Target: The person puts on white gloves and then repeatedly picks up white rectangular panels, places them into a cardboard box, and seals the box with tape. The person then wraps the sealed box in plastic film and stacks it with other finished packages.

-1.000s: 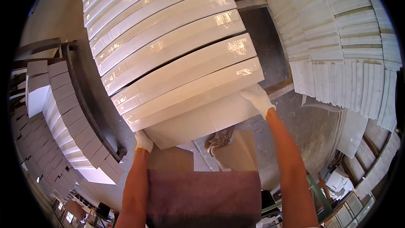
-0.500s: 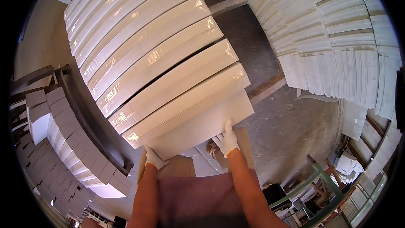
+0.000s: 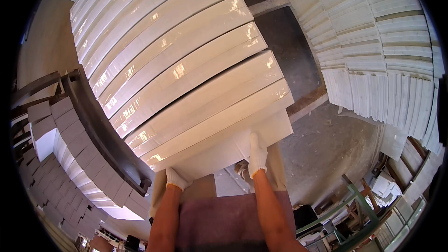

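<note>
A long white carton (image 3: 219,151) lies nearest me, at the front of a row of similar taped cartons (image 3: 205,95). My right hand (image 3: 257,161), in a white knit glove, grips its near side right of the middle, the thumb reaching up its face. My left hand (image 3: 177,180), gloved the same way, holds its lower edge near the left end. Some fingers of both hands are hidden at the carton's edge. Beneath it, brown cardboard (image 3: 200,186) shows in front of my purplish apron (image 3: 219,217).
Stacked grey-brown boxes (image 3: 88,158) stand at the left beside a dark curved beam (image 3: 100,144). Tall stacks of white flat pieces (image 3: 373,51) rise at the right. At the lower right are a green metal frame (image 3: 361,205) and clutter on the concrete floor (image 3: 326,144).
The cartons now sit slightly lower and farther right in view. My right hand has moved in closer against the near carton's face; my left hand keeps its place at the edge.
</note>
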`<action>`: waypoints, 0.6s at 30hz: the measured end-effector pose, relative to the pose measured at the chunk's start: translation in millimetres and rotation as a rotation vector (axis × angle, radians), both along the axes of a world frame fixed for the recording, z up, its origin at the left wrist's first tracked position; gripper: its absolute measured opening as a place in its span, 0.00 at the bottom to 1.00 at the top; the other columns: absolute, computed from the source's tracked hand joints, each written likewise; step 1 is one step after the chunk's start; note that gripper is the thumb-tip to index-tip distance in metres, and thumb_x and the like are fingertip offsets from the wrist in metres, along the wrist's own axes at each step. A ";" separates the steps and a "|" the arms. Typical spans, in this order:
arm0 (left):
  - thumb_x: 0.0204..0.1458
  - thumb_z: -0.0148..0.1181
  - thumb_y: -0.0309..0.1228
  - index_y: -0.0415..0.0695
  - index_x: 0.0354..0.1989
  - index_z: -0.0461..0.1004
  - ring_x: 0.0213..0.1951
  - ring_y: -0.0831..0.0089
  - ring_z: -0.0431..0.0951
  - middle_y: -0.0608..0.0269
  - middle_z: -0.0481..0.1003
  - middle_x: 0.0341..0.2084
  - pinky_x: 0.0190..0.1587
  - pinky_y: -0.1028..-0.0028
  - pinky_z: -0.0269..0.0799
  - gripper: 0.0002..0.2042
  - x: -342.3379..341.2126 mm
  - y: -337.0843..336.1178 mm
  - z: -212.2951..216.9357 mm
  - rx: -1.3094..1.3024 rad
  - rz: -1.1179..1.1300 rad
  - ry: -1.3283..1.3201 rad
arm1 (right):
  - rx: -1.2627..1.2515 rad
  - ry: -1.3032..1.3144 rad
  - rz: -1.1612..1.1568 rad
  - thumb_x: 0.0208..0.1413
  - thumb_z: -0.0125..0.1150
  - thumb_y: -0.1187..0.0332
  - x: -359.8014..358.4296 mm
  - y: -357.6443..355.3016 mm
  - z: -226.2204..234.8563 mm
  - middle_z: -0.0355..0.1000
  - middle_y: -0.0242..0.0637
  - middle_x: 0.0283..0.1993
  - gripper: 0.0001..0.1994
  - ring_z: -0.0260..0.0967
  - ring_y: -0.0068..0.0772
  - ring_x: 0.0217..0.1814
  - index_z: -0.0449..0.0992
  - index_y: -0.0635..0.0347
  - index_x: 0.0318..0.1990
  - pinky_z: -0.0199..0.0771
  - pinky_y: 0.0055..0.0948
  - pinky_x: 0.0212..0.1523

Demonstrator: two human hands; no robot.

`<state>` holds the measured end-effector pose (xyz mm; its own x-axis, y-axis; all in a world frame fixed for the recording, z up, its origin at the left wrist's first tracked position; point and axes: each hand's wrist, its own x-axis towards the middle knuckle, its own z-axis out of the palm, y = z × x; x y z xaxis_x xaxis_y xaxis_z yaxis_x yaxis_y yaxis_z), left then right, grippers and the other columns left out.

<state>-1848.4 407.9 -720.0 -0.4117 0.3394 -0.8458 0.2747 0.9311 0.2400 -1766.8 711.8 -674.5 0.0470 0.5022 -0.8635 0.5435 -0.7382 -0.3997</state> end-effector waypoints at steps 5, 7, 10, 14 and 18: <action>0.56 0.45 0.61 0.56 0.66 0.65 0.64 0.57 0.66 0.63 0.68 0.63 0.66 0.53 0.58 0.33 2.5 -13.1 -14.2 0.090 0.383 -0.120 | 0.020 0.006 0.020 0.63 0.59 0.49 18.3 -2.9 -33.9 0.66 0.45 0.68 0.35 0.65 0.37 0.67 0.66 0.72 0.66 0.65 0.32 0.64; 0.56 0.45 0.61 0.57 0.66 0.65 0.63 0.56 0.66 0.63 0.68 0.63 0.66 0.53 0.59 0.33 6.4 -20.2 -20.5 0.156 0.576 -0.155 | 0.045 0.047 0.046 0.63 0.60 0.50 29.1 -9.1 -47.3 0.67 0.44 0.67 0.34 0.66 0.37 0.67 0.67 0.72 0.65 0.65 0.31 0.64; 0.56 0.46 0.63 0.57 0.67 0.64 0.63 0.55 0.67 0.62 0.68 0.63 0.66 0.52 0.59 0.34 15.0 -33.7 -27.3 0.316 0.960 -0.234 | 0.071 0.108 0.070 0.63 0.61 0.51 26.9 -9.0 -42.3 0.68 0.43 0.66 0.34 0.67 0.37 0.66 0.66 0.72 0.66 0.65 0.31 0.64; 0.56 0.47 0.65 0.56 0.68 0.62 0.61 0.53 0.68 0.60 0.68 0.63 0.63 0.51 0.62 0.37 -2.1 -9.4 6.1 0.109 1.916 -0.471 | 0.005 0.174 0.054 0.64 0.60 0.53 50.6 -11.3 -44.0 0.71 0.42 0.59 0.31 0.70 0.33 0.60 0.65 0.67 0.65 0.72 0.33 0.56; 0.57 0.47 0.64 0.52 0.68 0.63 0.59 0.54 0.70 0.56 0.67 0.62 0.57 0.53 0.67 0.37 -28.9 -4.5 69.2 -0.025 1.446 -0.164 | -0.177 0.209 -0.140 0.64 0.59 0.57 65.7 -17.5 0.9 0.69 0.31 0.38 0.15 0.70 0.21 0.36 0.70 0.54 0.52 0.72 0.26 0.31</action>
